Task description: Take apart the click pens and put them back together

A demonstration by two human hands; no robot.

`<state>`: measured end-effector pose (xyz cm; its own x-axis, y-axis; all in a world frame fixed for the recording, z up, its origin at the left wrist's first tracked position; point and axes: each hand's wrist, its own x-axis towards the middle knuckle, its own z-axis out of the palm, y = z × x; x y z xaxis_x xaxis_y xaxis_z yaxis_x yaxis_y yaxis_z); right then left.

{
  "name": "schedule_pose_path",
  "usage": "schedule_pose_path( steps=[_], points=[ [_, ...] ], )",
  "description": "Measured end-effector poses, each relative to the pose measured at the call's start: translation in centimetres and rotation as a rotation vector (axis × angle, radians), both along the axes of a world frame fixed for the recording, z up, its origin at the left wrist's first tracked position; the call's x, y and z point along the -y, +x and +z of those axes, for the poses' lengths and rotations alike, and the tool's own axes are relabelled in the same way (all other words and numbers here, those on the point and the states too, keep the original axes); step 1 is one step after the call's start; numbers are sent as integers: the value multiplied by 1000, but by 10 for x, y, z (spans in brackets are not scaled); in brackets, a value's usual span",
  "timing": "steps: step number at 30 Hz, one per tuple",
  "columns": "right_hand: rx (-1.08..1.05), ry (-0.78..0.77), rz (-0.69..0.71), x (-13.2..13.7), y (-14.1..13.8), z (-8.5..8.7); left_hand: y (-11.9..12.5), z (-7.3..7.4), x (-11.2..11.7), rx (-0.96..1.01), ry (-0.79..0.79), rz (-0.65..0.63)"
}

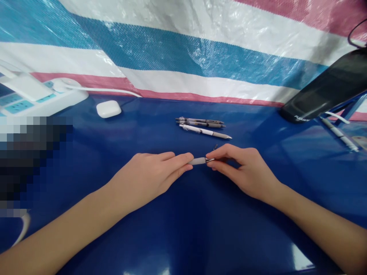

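In front of me, a pen [198, 161] with a pale grey barrel lies level between my two hands. My left hand [155, 170] is closed around one end of it, the fingers hiding that part. At the other end, the thumb and forefinger of my right hand [243, 168] pinch a thin, shiny tip piece, which my fingertips partly cover. A small dark piece [215, 146] rests on the table just behind the right fingertips. Farther back lie two dark, clear-barrelled pens [200, 122] and a white pen with a grey grip [205, 131], side by side.
The table [189, 236] is glossy dark blue. Back left are a white power strip [65, 97] and a white earbud case [109, 109]. A black bottle [323, 86] leans at the right, near another pen [340, 133]. A striped plastic sheet [177, 49] hangs behind.
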<state>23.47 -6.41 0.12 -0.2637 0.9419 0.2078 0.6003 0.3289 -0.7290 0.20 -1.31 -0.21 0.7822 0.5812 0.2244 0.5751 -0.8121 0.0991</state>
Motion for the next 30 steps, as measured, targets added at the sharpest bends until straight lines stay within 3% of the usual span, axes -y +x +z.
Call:
schedule_pose_path(
  steps=[3, 10, 19, 23, 30],
  points=[
    [-44, -89, 16, -1, 1, 0, 0, -1, 0, 8, 19, -14],
    [349, 170, 158, -1, 2, 0, 1, -4, 1, 15, 2, -23],
    [323, 261, 143, 4, 2, -1, 4, 1, -1, 125, -294, 14],
    [258, 196, 119, 3, 3, 0, 5, 2, -1, 131, -315, 13],
    [165, -49, 95, 2, 2, 6, 1, 0, 2, 98, -243, -24]
  ],
)
